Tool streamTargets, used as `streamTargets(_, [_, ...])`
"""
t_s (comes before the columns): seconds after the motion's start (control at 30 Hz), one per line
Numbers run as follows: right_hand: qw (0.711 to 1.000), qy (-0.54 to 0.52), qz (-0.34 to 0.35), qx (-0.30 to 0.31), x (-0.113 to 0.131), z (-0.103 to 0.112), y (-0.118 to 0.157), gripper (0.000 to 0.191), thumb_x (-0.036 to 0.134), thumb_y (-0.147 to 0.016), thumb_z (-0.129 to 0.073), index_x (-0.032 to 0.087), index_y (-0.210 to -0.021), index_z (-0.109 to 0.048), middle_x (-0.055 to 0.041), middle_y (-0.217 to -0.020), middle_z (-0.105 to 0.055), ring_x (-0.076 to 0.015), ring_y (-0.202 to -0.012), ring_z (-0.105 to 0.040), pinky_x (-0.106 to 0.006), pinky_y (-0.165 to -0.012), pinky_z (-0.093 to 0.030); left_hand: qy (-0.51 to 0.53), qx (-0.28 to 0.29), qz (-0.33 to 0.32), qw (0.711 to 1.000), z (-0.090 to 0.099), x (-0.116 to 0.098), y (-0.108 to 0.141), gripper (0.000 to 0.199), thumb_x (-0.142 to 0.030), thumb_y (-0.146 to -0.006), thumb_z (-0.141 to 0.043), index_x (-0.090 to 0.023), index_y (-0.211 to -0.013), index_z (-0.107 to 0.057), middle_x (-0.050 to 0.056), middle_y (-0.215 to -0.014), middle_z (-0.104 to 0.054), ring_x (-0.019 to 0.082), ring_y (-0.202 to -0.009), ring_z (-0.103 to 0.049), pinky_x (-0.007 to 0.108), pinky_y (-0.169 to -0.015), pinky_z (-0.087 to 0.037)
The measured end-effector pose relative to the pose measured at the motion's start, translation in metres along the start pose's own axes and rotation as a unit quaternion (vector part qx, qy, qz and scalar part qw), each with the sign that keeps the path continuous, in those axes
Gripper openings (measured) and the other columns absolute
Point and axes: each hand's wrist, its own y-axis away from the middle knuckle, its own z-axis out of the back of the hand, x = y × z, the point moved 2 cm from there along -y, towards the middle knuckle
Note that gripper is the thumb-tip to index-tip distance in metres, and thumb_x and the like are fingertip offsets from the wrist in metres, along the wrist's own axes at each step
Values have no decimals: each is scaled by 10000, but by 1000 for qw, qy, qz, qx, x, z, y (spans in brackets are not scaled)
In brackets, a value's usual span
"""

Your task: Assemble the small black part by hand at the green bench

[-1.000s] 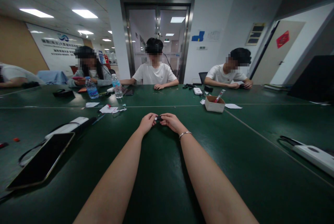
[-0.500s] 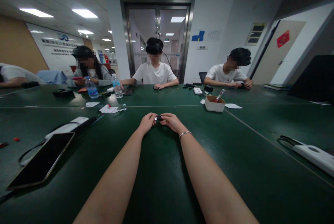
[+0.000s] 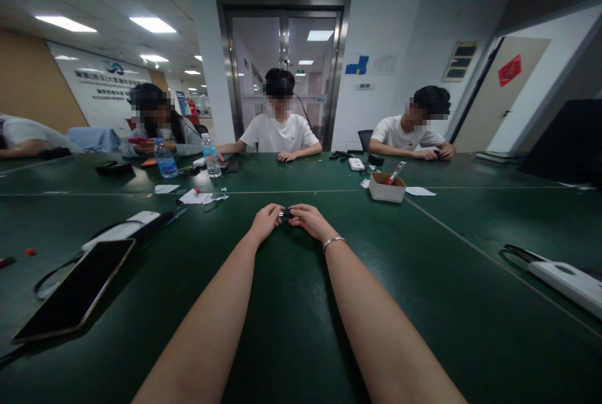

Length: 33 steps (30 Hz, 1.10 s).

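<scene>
Both my arms stretch forward over the dark green table (image 3: pixel 291 303). Between my hands is a small black object with a silvery part (image 3: pixel 285 213), too small to name for certain. My left hand (image 3: pixel 267 222) pinches its left, silvery end. The fingers of my right hand (image 3: pixel 308 219) are closed on its black right end; a silver bangle (image 3: pixel 333 241) circles that wrist. My fingertips cover much of the object, and both hands rest at or just above the tabletop.
At left lie a smartphone (image 3: pixel 75 291) and a white device (image 3: pixel 122 230) with a black cable. Farther off stand two water bottles (image 3: pixel 165 158) and a small open box (image 3: pixel 386 188). Another white device (image 3: pixel 564 281) lies at right. Several people sit across the table.
My hands and the small object stay almost exactly where they were. The person at the far right has lowered the head slightly.
</scene>
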Motion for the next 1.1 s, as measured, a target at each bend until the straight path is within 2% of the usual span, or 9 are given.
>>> streamTargets(0.33, [1000, 2, 3, -4, 0, -1, 0, 88, -5, -810, -566, 67, -842, -603, -82, -672, -638, -123, -532, -622, -182, -493, -530, 6, -14, -4, 1000, -2, -6, 3, 302, -361, -837, -442, -137, -946, -613, -6, -602, -532, 85, -503, -473, 192, -496, -375])
streamTargets(0.67, [1000, -1, 1, -7, 0, -1, 0, 74, 4, -802, -592, 74, -819, -609, -87, -663, -636, -128, -541, -622, -185, -482, -522, 2, -25, 6, 1000, -1, -5, 2, 249, -255, -771, -519, -173, -979, -627, 37, -805, -604, 103, -613, -520, 203, -543, -412])
streamTargets(1.1, [1000, 0, 3, -7, -2, 1, -2, 68, 15, -796, -607, 73, -831, -610, -91, -665, -637, -132, -544, -624, -190, -486, -523, -7, -21, 4, 1000, 0, -6, 2, 288, -243, -752, -532, -163, -1014, -618, 60, -858, -603, 119, -661, -536, 203, -545, -408])
